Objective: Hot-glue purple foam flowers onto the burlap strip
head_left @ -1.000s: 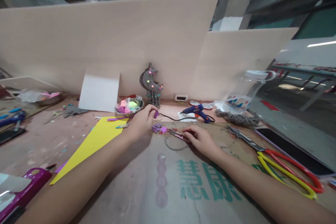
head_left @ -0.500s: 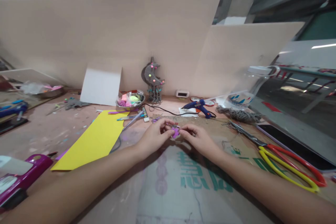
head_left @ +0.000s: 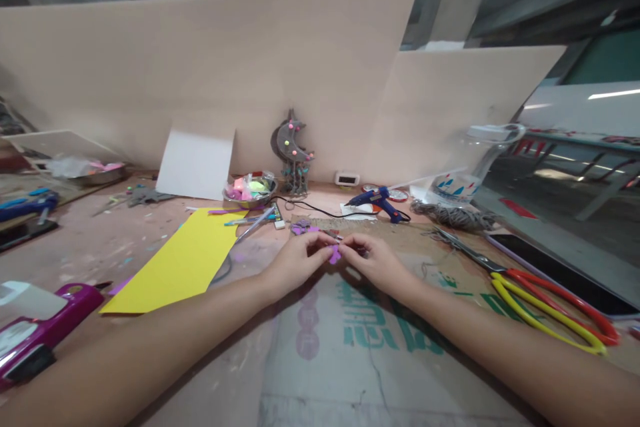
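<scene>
Between my two hands, above the cardboard sheet (head_left: 350, 380), is a small purple cut-out piece (head_left: 335, 254). My left hand (head_left: 303, 257) pinches it from the left, thumb and fingers closed. On the other side my right hand (head_left: 373, 259) is closed too, its fingertips pressed at the same piece. Fingers cover part of it, so its full shape is hidden. Just behind my left hand lie more purple and grey pieces (head_left: 303, 228). A blue glue gun (head_left: 375, 200) rests behind my right hand.
Yellow paper (head_left: 175, 267) and pens (head_left: 255, 225) lie to the left, near a magenta tool (head_left: 55, 327). Scissors with red and yellow handles (head_left: 550, 310), a phone (head_left: 560, 273) and grey yarn (head_left: 453, 215) lie right. A decorated grey moon (head_left: 291, 143) stands behind beside a bowl (head_left: 249, 190).
Both hands stay together at the purple piece, which now hangs slightly differently between the fingertips. More of the purple pieces behind my left hand shows. The view has shifted slightly.
</scene>
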A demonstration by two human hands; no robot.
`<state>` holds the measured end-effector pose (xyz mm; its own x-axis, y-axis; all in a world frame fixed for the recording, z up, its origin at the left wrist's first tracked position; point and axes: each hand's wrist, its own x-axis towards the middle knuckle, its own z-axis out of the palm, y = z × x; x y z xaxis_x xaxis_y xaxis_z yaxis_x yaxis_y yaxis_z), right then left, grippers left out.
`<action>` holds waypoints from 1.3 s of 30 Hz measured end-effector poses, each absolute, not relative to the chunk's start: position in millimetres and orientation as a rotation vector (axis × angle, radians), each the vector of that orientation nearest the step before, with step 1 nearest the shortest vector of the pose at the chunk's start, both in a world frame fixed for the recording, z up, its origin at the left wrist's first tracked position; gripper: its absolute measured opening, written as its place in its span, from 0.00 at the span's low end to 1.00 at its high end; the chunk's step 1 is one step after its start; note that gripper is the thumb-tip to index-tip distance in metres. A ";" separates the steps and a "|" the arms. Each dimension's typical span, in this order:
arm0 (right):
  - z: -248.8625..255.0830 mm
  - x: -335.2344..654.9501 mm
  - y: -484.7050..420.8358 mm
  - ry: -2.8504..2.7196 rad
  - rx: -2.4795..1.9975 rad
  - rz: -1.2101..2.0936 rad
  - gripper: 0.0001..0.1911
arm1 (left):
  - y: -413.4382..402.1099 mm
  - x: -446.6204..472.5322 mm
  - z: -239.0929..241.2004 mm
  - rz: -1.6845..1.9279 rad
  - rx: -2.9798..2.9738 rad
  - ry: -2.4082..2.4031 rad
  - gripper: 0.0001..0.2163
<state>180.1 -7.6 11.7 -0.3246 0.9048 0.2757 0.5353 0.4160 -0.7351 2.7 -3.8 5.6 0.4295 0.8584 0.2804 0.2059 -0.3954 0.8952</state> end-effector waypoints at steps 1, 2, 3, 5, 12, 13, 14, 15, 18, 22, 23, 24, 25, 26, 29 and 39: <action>11.7 180.7 -7.6 -2.012 -1.206 0.677 0.13 | -3.5 2.9 5.3 0.985 1.848 0.904 0.09; 12.0 181.7 -7.2 -2.014 -1.201 0.638 0.14 | -2.8 2.7 5.0 0.984 1.836 0.914 0.09; 12.9 183.1 -6.3 -2.004 -1.204 0.591 0.14 | -1.7 2.2 4.7 0.990 1.817 0.938 0.08; 15.7 187.4 -2.7 -1.954 -1.246 0.510 0.14 | 2.2 0.2 3.8 1.033 1.773 1.001 0.08; 20.0 207.7 16.9 -2.203 -1.340 0.244 0.11 | 19.1 -8.6 -2.5 1.232 1.706 1.174 0.08; 18.1 209.2 18.7 -2.248 -1.352 0.178 0.11 | 19.2 -8.8 -3.2 1.212 1.724 1.162 0.08; 15.9 210.0 19.8 -2.284 -1.361 0.130 0.11 | 18.4 -8.7 -3.7 1.172 1.766 1.148 0.08; 13.8 210.0 20.5 -2.316 -1.362 0.095 0.11 | 16.7 -8.4 -3.8 1.122 1.832 1.138 0.08; 11.1 207.6 20.2 -2.392 -1.369 -0.031 0.11 | 8.7 -6.0 -2.0 0.984 2.044 1.122 0.08; 20.8 211.0 21.9 -2.436 -1.420 -0.229 0.16 | -1.0 -1.4 0.9 0.953 1.903 0.948 0.08; 24.1 214.4 23.9 -2.426 -1.436 -0.237 0.18 | -2.0 -0.4 1.0 0.957 1.816 0.906 0.09; 27.0 218.5 26.6 -2.406 -1.453 -0.230 0.18 | -2.3 0.4 0.9 0.962 1.735 0.878 0.09; 29.2 222.9 29.8 -2.378 -1.474 -0.213 0.18 | -1.8 0.9 0.7 0.970 1.665 0.862 0.10; 30.6 227.1 33.0 -2.348 -1.495 -0.198 0.18 | -0.7 1.2 0.4 0.983 1.612 0.859 0.10; 32.2 233.8 38.0 -2.307 -1.491 -0.190 0.17 | 5.4 0.7 -0.4 1.067 1.532 0.908 0.11; 30.1 187.1 -12.7 -2.638 -1.009 0.274 0.13 | 19.0 -2.2 -4.3 1.230 1.493 0.993 0.09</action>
